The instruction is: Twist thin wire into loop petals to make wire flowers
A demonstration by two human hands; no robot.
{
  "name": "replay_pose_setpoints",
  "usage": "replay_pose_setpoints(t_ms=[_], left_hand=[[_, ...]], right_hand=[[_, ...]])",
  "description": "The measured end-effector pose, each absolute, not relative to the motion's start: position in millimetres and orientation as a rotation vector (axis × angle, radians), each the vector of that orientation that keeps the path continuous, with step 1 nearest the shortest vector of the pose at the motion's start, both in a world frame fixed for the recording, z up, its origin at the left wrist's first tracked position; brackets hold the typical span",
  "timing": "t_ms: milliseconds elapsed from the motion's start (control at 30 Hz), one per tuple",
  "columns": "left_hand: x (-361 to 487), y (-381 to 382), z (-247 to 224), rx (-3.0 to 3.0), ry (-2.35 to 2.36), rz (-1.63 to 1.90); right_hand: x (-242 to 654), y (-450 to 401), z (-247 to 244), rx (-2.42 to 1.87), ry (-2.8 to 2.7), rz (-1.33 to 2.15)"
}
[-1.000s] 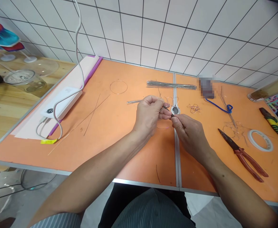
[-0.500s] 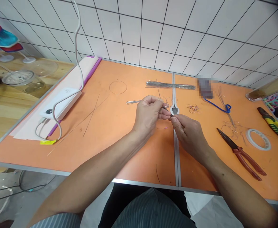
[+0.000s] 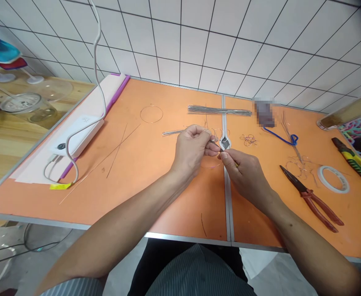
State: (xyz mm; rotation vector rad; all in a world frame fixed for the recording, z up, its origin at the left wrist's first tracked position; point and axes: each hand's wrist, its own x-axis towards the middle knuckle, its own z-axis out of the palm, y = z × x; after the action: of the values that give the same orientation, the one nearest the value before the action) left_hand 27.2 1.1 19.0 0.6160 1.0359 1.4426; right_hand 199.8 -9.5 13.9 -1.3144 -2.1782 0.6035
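Above the table's middle seam, my left hand is closed, its thumb and fingertips pinching one end of a thin dark wire-like piece. Close beside it, my right hand grips the other end between thumb and bent forefinger. A small yellowish bit shows at the right fingers, too small to name. Thin looped wire lies below and behind the fingertips, partly hidden. Behind the left hand, a short bundle of silvery wires pokes out. Just past the fingertips, a white-rimmed grey fitting sits on the seam.
A long wire bundle lies at the back. Red-handled pliers, a tape roll, tangled wire and a yellow-green cutter lie right. Left are a wire ring, crossed wires and a white power bank with cable.
The view has shifted slightly. Both hands keep nearly the same pose and hold; a yellowish bit now shows at the right fingers.
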Motion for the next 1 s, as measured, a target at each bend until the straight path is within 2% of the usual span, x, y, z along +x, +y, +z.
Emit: replay_pose_setpoints(t_ms=[500,633,733,833,1000], left_hand=[[19,8,18,0.645,1.080,1.465],[11,11,16,0.697,1.088,1.441],[12,8,14,0.787,1.044,1.337],[19,1,12,0.864,0.957,1.139],[33,-11,6,0.942,0.868,0.878]], right_hand=[[205,-6,14,-1.290,-2.266,0.548],[225,-6,30,-1.368,-2.222,0.682],[243,-1,43,-1.463,-1.913,0.756],[252,9,45,-1.342,-1.567,0.829],[246,18,29,-1.139,-1.476,1.146]])
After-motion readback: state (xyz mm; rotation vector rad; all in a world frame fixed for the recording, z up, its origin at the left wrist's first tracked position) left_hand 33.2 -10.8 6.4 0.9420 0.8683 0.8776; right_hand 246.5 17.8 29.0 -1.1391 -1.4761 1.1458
